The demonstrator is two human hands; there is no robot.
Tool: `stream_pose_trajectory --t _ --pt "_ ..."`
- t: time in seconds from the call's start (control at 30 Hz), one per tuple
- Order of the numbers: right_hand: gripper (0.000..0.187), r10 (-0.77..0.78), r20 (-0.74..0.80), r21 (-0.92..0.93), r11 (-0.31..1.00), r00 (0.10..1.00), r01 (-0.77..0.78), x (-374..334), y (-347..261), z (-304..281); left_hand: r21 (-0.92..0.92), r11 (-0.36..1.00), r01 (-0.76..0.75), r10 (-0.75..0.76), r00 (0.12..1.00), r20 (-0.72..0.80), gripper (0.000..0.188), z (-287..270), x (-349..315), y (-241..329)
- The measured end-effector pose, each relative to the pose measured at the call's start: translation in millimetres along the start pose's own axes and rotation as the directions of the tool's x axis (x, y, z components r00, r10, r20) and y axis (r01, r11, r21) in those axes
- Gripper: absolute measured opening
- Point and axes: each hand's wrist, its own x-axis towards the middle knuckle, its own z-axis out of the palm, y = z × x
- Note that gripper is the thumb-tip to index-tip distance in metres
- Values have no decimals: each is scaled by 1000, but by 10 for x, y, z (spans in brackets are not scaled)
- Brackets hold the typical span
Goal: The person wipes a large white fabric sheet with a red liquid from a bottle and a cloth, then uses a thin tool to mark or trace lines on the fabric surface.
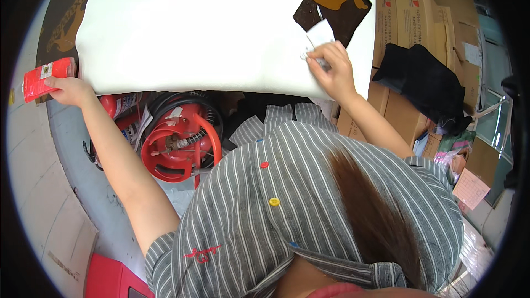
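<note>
My left hand (73, 89), at the far left, is closed around the edge of a red plastic packet (40, 84) with a pale label. The packet is beside the near left corner of a white sheet (193, 27) that covers most of the table. Over the right part of the sheet, my right hand (338, 72) pinches a small crumpled white piece (321, 32), perhaps tissue or paper; its lower part is hidden by my fingers. Just beyond it is a dark brown patch (348, 19) with a tan printed figure, partly under the white piece.
More dark brown printed surface (66, 16) shows along the table's left side. Below the table edge are red equipment with a black hose (179, 143) and a red cylinder (110, 105). Cardboard boxes (406, 14) and a black cloth (422, 80) are at the right.
</note>
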Motion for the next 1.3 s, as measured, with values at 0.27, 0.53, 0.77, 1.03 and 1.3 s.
stream_pose_trajectory --t 0.27,0.53,0.77,1.03,1.3 --pt "6 41 -1 7 999 999 -41 149 366 309 -31 1000 1 -1 1000 22 61 14 48 -30" --pt "7 76 -2 -53 996 997 -76 -168 267 1 28 999 -27 27 999 -16 62 17 8 -8" --pt "9 9 -8 -55 998 1000 -9 470 333 219 -61 998 -21 21 1000 6 61 39 70 -76" --pt "8 -15 11 -38 999 1000 16 446 326 162 -147 989 -9 11 1000 10 59 51 85 -162" --pt "8 -140 168 15 990 976 140 11 106 145 -97 994 -39 38 999 -17 60 15 68 -136"
